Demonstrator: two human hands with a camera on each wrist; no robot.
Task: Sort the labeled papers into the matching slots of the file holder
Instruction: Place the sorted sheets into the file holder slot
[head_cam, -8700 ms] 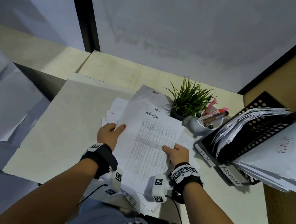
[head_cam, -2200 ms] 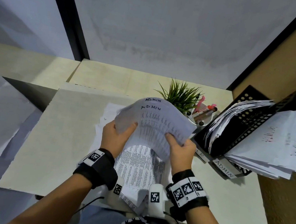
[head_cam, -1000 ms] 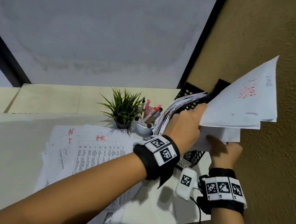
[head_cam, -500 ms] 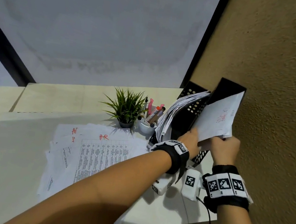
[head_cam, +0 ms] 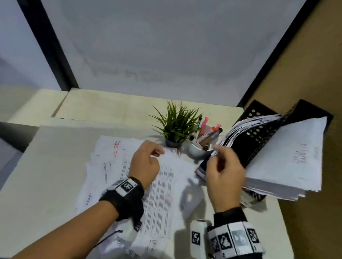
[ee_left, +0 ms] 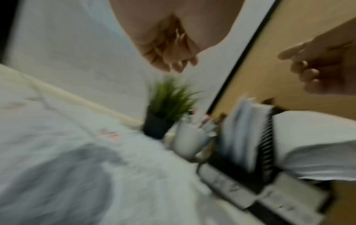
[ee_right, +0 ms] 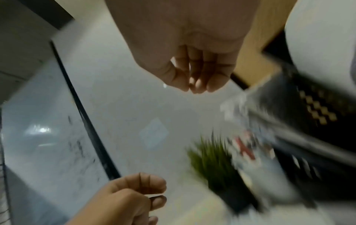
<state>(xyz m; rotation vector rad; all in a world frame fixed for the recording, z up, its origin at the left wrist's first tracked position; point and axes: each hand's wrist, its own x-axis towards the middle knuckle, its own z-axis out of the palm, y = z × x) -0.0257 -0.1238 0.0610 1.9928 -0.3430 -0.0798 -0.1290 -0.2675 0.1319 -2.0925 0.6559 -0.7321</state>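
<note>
Head: both hands (head_cam: 145, 165) (head_cam: 223, 175) loose, empty.

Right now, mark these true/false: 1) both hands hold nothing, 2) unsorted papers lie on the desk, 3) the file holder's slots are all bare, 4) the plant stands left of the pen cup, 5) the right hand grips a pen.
1) True: the left hand and the right hand hang loosely curled with nothing in them.
2) True: loose papers lie spread on the desk.
3) False: the file holder has paper stacks in its slots.
4) True: the plant stands left of the pen cup.
5) False: it grips nothing; the pens stand in the cup.
</note>
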